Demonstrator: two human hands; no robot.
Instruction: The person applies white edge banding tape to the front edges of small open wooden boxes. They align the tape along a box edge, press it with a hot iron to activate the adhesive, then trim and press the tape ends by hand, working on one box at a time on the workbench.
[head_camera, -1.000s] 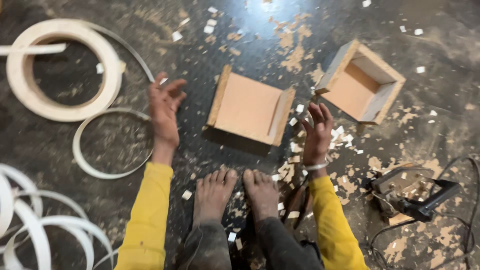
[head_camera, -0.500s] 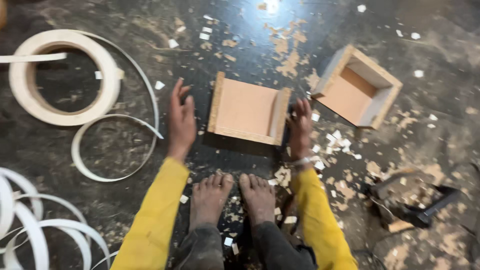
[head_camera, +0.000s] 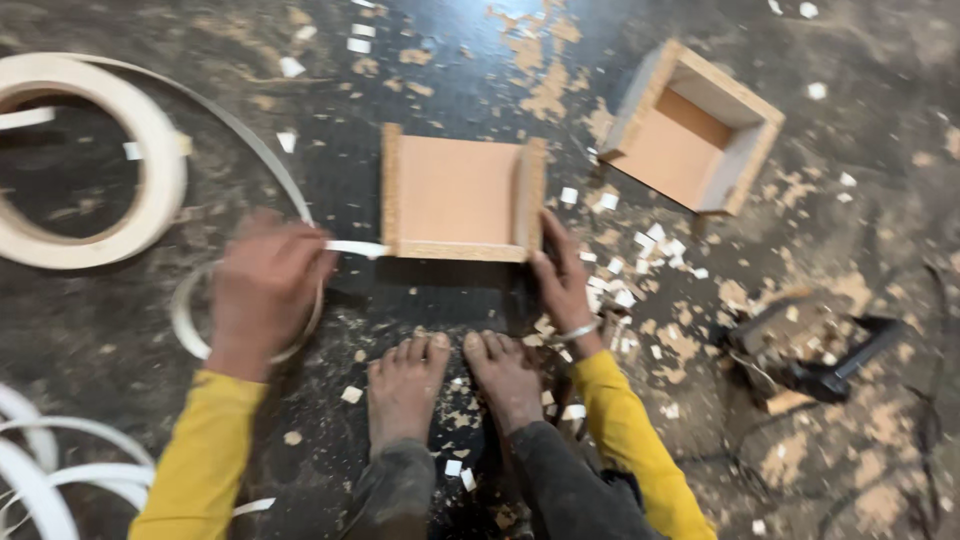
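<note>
An open wooden box (head_camera: 458, 195), three-sided, lies on the dark floor in front of my bare feet (head_camera: 455, 385). My left hand (head_camera: 262, 290) is blurred and pinches the free end of a white edge-banding strip (head_camera: 352, 247), holding it at the box's near left corner. My right hand (head_camera: 562, 280) presses on the box's near right corner. Both sleeves are yellow, and a bangle sits on my right wrist.
A large roll of white banding (head_camera: 95, 160) lies at far left, with loose loops (head_camera: 40, 470) at lower left. A second wooden box (head_camera: 692, 140) sits at upper right. A dark power tool (head_camera: 810, 360) lies at right. Sawdust and white offcuts litter the floor.
My left hand came back from the floor beside the box and took hold of the strip's end. My right hand slid to the box's near right corner. The camera moved closer.
</note>
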